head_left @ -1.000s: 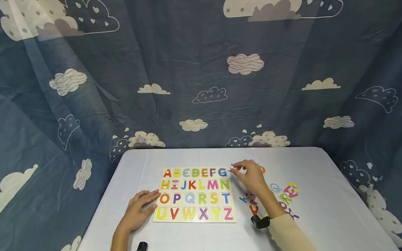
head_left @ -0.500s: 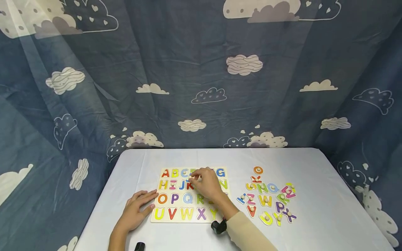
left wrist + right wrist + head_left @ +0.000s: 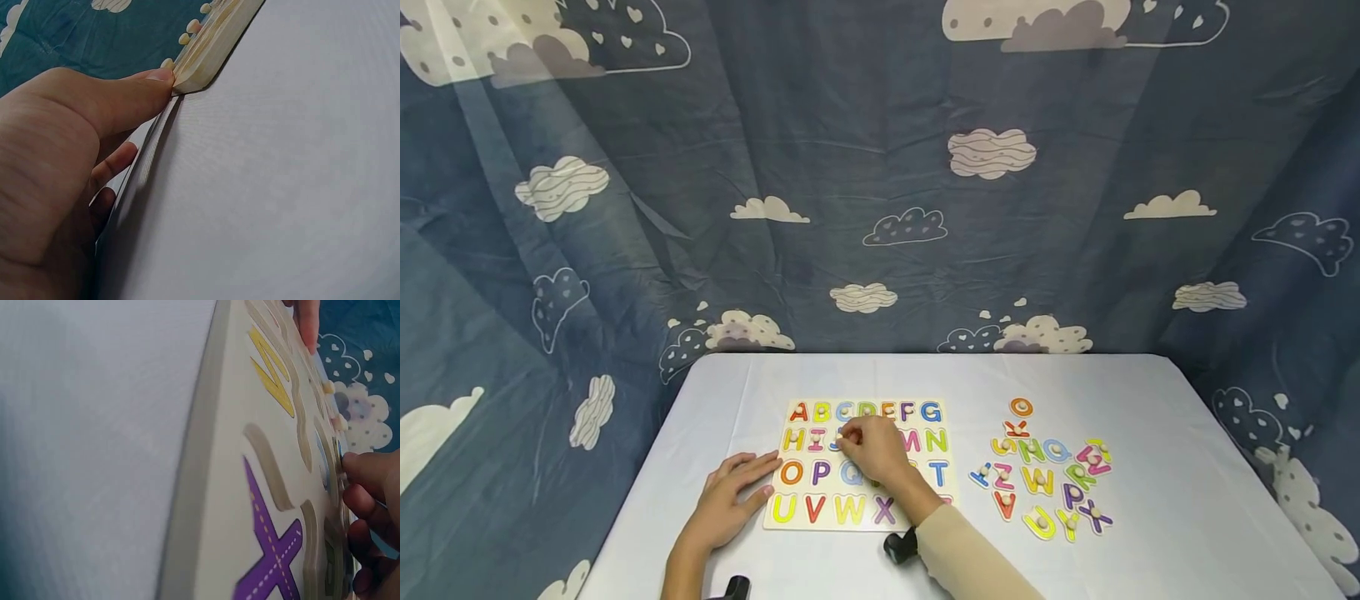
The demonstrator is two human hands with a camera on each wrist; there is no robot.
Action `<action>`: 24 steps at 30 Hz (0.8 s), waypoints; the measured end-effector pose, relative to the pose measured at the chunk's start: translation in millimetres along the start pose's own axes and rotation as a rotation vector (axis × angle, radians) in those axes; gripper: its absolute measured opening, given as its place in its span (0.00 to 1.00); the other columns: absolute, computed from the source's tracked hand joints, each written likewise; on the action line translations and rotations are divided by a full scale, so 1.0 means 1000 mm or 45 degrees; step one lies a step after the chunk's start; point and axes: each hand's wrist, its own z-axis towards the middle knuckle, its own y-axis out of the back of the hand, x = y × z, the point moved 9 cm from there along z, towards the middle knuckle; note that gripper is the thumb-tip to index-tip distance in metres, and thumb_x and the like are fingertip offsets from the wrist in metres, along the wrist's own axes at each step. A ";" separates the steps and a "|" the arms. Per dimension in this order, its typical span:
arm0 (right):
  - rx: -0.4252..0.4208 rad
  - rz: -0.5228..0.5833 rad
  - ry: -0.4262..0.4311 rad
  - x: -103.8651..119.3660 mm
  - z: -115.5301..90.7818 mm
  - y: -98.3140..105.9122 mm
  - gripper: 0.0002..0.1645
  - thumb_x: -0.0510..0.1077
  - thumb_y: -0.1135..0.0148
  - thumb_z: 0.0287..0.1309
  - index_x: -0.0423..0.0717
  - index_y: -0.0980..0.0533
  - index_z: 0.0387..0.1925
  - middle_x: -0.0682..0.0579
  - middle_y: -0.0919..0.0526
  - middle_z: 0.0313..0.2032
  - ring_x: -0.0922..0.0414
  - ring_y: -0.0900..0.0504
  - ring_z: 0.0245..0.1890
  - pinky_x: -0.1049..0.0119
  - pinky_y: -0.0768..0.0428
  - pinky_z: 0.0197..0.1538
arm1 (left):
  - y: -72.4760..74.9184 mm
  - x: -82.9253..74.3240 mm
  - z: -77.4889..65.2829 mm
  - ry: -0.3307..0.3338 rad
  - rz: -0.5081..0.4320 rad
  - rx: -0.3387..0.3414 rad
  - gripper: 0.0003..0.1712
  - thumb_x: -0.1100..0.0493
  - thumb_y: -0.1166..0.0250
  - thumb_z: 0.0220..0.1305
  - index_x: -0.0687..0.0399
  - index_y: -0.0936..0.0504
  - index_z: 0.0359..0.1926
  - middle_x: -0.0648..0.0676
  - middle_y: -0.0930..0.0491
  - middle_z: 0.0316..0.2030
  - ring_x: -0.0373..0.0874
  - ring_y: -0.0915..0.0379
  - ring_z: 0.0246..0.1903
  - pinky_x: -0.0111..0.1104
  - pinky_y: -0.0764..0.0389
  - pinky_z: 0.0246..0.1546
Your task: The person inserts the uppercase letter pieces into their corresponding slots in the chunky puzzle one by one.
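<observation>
A wooden alphabet puzzle board (image 3: 850, 528) lies on the white table. In the head view my right hand (image 3: 880, 454) is over its second row, pinching a blue letter J piece (image 3: 834, 445) at the J slot; the fingers hide part of it. My left hand (image 3: 718, 508) rests at the board's left edge with fingers extended. In the left wrist view the left thumb (image 3: 147, 94) touches the board's corner (image 3: 206, 65). Knobbed pieces sit in the top row and at H and I. A purple X (image 3: 269, 550) is printed in its recess in the right wrist view.
Loose knobbed letters lie right of the board, among them an orange O (image 3: 1021, 407), a yellow U (image 3: 1040, 523), a purple X piece (image 3: 1096, 517) and a red V (image 3: 1004, 505). A cloud-patterned dark curtain (image 3: 820, 125) hangs behind the table (image 3: 1210, 533).
My right hand has moved left with the blue piece, from beside the board's top right corner to the J slot in the second row. The left hand has stayed at the board's left edge.
</observation>
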 end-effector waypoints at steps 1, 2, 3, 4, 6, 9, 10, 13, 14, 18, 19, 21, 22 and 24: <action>-0.004 0.003 0.004 0.001 0.000 0.000 0.05 0.47 0.25 0.59 0.51 0.11 0.34 0.65 0.20 0.22 0.70 0.28 0.22 0.74 0.29 0.28 | 0.000 0.000 0.000 -0.001 0.003 0.001 0.25 0.46 0.31 0.67 0.33 0.18 0.65 0.37 0.25 0.69 0.49 0.40 0.72 0.56 0.47 0.69; -0.006 -0.003 0.005 0.001 0.000 0.000 0.05 0.47 0.25 0.59 0.51 0.11 0.33 0.64 0.20 0.22 0.70 0.28 0.22 0.74 0.29 0.28 | 0.000 0.000 0.001 0.001 0.004 0.004 0.25 0.46 0.31 0.67 0.33 0.18 0.65 0.37 0.25 0.69 0.49 0.40 0.72 0.56 0.47 0.69; -0.004 -0.008 0.002 0.001 0.000 0.000 0.05 0.47 0.25 0.59 0.51 0.11 0.33 0.65 0.20 0.21 0.70 0.29 0.23 0.74 0.29 0.28 | 0.000 0.000 0.001 0.004 0.005 0.007 0.25 0.46 0.31 0.67 0.33 0.18 0.65 0.37 0.25 0.69 0.49 0.40 0.72 0.56 0.47 0.69; -0.002 -0.013 -0.001 0.002 0.000 0.000 0.05 0.47 0.25 0.59 0.51 0.12 0.33 0.65 0.20 0.21 0.69 0.29 0.23 0.74 0.30 0.28 | 0.000 -0.001 0.001 0.007 0.003 0.009 0.25 0.46 0.31 0.67 0.33 0.18 0.65 0.37 0.25 0.69 0.49 0.40 0.72 0.57 0.48 0.69; -0.001 -0.035 -0.002 0.002 0.000 0.001 0.04 0.47 0.25 0.58 0.51 0.12 0.31 0.65 0.21 0.21 0.69 0.29 0.23 0.74 0.30 0.28 | -0.001 -0.001 0.000 0.011 0.003 0.014 0.25 0.46 0.31 0.67 0.33 0.18 0.65 0.37 0.25 0.69 0.49 0.41 0.72 0.57 0.48 0.70; 0.004 -0.100 0.011 0.004 0.000 0.002 0.05 0.47 0.26 0.58 0.52 0.14 0.29 0.66 0.24 0.20 0.69 0.29 0.23 0.74 0.30 0.28 | -0.001 -0.001 0.000 0.009 0.005 0.014 0.25 0.48 0.31 0.67 0.33 0.18 0.65 0.38 0.25 0.70 0.49 0.41 0.72 0.57 0.49 0.70; 0.007 -0.128 0.019 0.006 0.000 0.001 0.06 0.47 0.27 0.58 0.53 0.15 0.28 0.66 0.25 0.19 0.68 0.30 0.23 0.73 0.31 0.29 | 0.000 -0.001 0.000 0.006 0.006 0.012 0.25 0.48 0.31 0.67 0.34 0.18 0.65 0.38 0.25 0.70 0.49 0.41 0.72 0.57 0.49 0.70; 0.014 -0.217 0.044 0.009 0.000 0.000 0.06 0.48 0.28 0.57 0.53 0.16 0.27 0.66 0.28 0.18 0.67 0.31 0.22 0.72 0.32 0.29 | 0.000 -0.001 -0.001 -0.006 0.008 0.008 0.25 0.49 0.31 0.68 0.34 0.18 0.65 0.39 0.25 0.70 0.49 0.41 0.72 0.57 0.49 0.70; 0.014 -0.243 0.057 0.011 0.000 -0.001 0.07 0.47 0.28 0.57 0.53 0.17 0.27 0.65 0.29 0.17 0.67 0.31 0.22 0.72 0.32 0.29 | -0.001 -0.001 -0.002 -0.010 0.006 0.008 0.25 0.49 0.31 0.68 0.34 0.18 0.65 0.39 0.25 0.70 0.49 0.41 0.72 0.57 0.49 0.70; 0.014 -0.337 0.090 0.014 0.000 -0.003 0.06 0.48 0.28 0.56 0.52 0.16 0.27 0.66 0.30 0.16 0.66 0.30 0.22 0.71 0.32 0.30 | -0.002 0.000 -0.002 -0.018 0.001 0.007 0.25 0.47 0.32 0.68 0.34 0.18 0.65 0.39 0.25 0.70 0.50 0.41 0.72 0.57 0.49 0.70; 0.012 -0.352 0.093 0.015 0.001 -0.004 0.06 0.48 0.29 0.56 0.52 0.16 0.27 0.66 0.30 0.16 0.66 0.30 0.23 0.71 0.32 0.30 | -0.002 0.000 -0.002 -0.023 0.002 0.006 0.25 0.47 0.32 0.68 0.34 0.18 0.65 0.39 0.25 0.70 0.50 0.41 0.72 0.57 0.49 0.70; 0.012 -0.348 0.076 0.014 0.002 -0.004 0.06 0.48 0.29 0.56 0.52 0.15 0.28 0.66 0.29 0.16 0.66 0.30 0.23 0.71 0.32 0.29 | -0.001 -0.001 -0.001 -0.030 0.005 -0.002 0.25 0.45 0.32 0.68 0.34 0.18 0.65 0.39 0.25 0.69 0.50 0.41 0.72 0.57 0.48 0.70; 0.011 -0.331 0.064 0.013 0.002 -0.004 0.06 0.48 0.29 0.57 0.52 0.15 0.29 0.66 0.29 0.16 0.66 0.30 0.23 0.71 0.32 0.29 | 0.000 -0.002 -0.001 -0.033 0.006 -0.006 0.25 0.45 0.32 0.68 0.34 0.18 0.65 0.39 0.25 0.69 0.50 0.41 0.72 0.57 0.48 0.69; 0.014 -0.294 0.036 0.011 0.003 -0.003 0.06 0.48 0.29 0.58 0.52 0.15 0.29 0.66 0.29 0.17 0.67 0.30 0.22 0.72 0.32 0.28 | 0.000 -0.002 0.000 -0.035 0.010 -0.012 0.25 0.46 0.32 0.68 0.34 0.18 0.65 0.39 0.25 0.69 0.50 0.40 0.72 0.58 0.48 0.69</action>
